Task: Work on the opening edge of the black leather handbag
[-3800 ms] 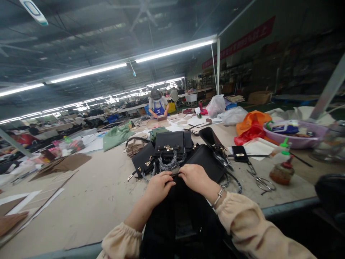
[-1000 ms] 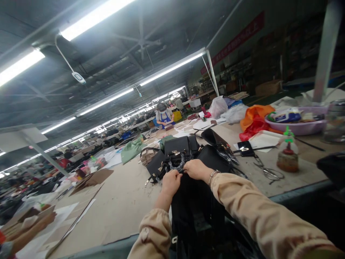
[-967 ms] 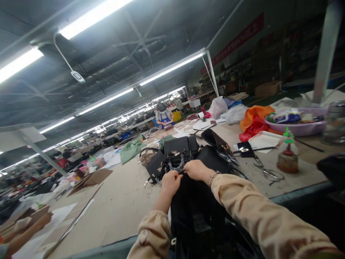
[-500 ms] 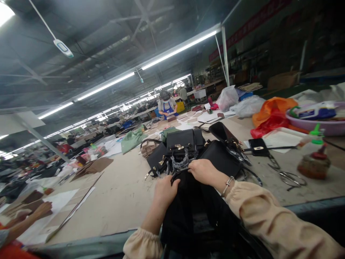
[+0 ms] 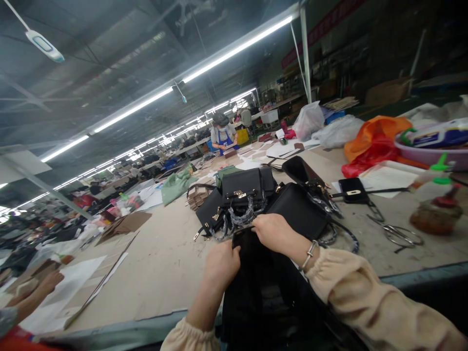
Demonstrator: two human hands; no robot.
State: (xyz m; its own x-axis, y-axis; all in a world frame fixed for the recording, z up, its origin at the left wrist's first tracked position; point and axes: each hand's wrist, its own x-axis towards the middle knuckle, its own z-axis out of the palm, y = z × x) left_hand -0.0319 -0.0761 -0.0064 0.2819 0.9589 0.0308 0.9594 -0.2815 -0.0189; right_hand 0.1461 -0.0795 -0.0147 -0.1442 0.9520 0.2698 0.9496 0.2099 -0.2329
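A dark black bag (image 5: 261, 287) hangs at the near table edge, its lower part lost in shadow. My left hand (image 5: 221, 265) is closed on the left side of its upper rim, thumb pressed inward. On the right side of that rim, the fingers of my right hand (image 5: 274, 233) pinch the edge. Just beyond my hands lies a group of black handbags, among them a front one (image 5: 242, 185) with a gold clasp and another (image 5: 298, 209) to the right. Plastic-wrapped handles (image 5: 245, 214) curve out in front of them.
Scissors (image 5: 400, 234), a phone (image 5: 353, 190) and a glue bottle (image 5: 437, 214) lie to the right. Behind them are a red bag (image 5: 369, 158) and a purple basin (image 5: 424, 155). A co-worker's hand (image 5: 51, 282) is at far left; another person (image 5: 223, 134) stands across the table.
My view has shifted slightly. Both hands keep their grip on the black bag's rim, and the rim has tilted a little, showing more of a dark opening between them.
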